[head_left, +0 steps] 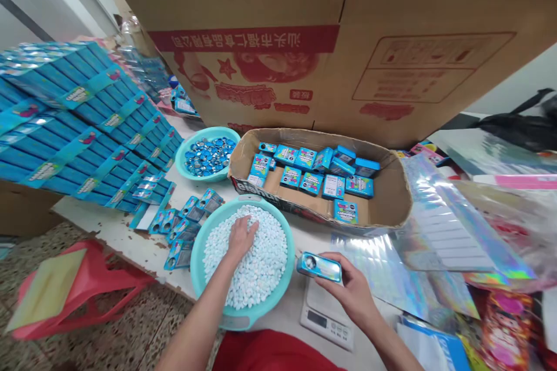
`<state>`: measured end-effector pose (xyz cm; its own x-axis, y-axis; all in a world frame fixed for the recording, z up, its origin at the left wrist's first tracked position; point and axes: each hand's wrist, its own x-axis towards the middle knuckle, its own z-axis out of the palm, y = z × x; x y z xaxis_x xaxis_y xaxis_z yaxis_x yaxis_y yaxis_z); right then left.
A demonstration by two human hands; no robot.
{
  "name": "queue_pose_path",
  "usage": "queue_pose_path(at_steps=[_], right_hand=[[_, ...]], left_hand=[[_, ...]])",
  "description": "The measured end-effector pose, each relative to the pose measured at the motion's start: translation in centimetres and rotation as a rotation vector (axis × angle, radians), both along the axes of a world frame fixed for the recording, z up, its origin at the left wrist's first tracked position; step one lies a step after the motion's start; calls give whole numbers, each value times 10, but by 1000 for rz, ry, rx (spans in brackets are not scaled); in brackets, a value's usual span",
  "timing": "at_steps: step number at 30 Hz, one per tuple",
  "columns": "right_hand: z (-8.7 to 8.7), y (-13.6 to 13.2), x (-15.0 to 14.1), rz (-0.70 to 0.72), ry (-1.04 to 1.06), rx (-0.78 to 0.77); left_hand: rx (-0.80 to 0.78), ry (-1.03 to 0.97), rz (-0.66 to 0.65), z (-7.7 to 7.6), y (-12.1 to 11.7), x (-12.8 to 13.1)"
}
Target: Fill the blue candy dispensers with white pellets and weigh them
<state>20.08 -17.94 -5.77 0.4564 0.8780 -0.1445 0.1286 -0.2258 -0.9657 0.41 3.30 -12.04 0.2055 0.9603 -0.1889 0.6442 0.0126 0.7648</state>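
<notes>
A single head-worn camera looks forward and steeply down from close above the worktop [126, 237], with both forearms entering from the bottom edge (the wide lens bends the edges); a tall cardboard carton [331, 29] closes the background.

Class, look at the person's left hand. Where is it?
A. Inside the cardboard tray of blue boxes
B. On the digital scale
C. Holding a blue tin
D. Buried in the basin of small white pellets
D: the left hand is dug into the white pellets in the teal basin; the right hand holds the blue tin.
</notes>
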Motion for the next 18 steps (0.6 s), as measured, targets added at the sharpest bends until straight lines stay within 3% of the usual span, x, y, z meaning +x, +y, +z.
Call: queue_pose_path(at_steps=[6,8,10,12,14,16,18], right_hand=[[-43,-47,11,-128,-140,-84],[-47,-53,9,-119,-176,-80],[-40,-50,14,-106,-251,-54],[-23,-33,32,-136,-367,-12],[-3,-2,61,-207,-484,9],[10,41,96,-250,-570,-86],[9,85,128,-288,-533,-255]], left_hand=[[-35,475,-253,-4,-18,12],[-10,534,-301,-2,-20,12],[21,550,-300,-1,-22,12],[41,495,-261,-1,-22,12],[7,318,-161,-2,-20,12],[-95,48,-4,-2,-17,11],[-202,-168,128,-2,-13,9]])
